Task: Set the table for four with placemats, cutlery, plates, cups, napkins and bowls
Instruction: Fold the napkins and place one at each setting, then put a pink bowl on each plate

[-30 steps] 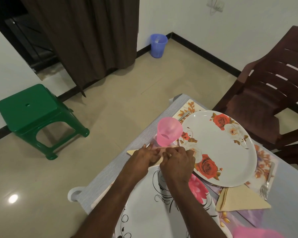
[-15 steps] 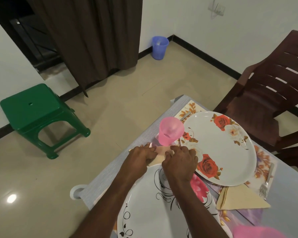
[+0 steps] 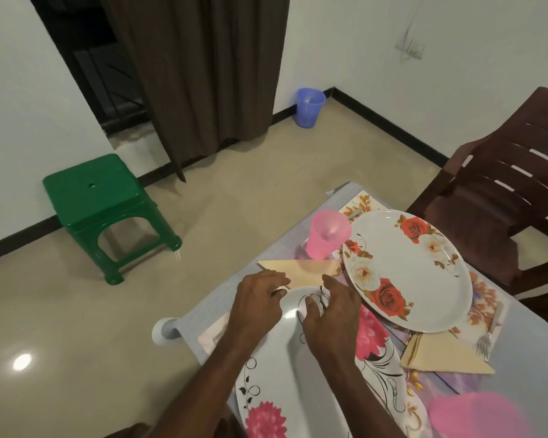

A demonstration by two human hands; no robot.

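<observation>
A folded napkin point(image 3: 301, 270) lies flat on the table point(image 3: 203, 314) just below the pink cup point(image 3: 328, 233), beside the rose plate point(image 3: 424, 279), while the left hand point(image 3: 257, 301) and right hand point(image 3: 332, 314) hover over the near plate point(image 3: 285, 374), fingers loosely curled, holding nothing.

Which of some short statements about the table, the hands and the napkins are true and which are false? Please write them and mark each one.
1. The pink cup stands upright beside the rose plate. True.
2. The left hand grips the folded napkin near the cup. False: the napkin lies flat on the table, and both hands are over the near plate, holding nothing.
3. A fork lies at the right of the rose plate. True.
4. The green stool stands on the table. False: it stands on the floor.
5. A second folded napkin lies below the rose plate. True.
</observation>
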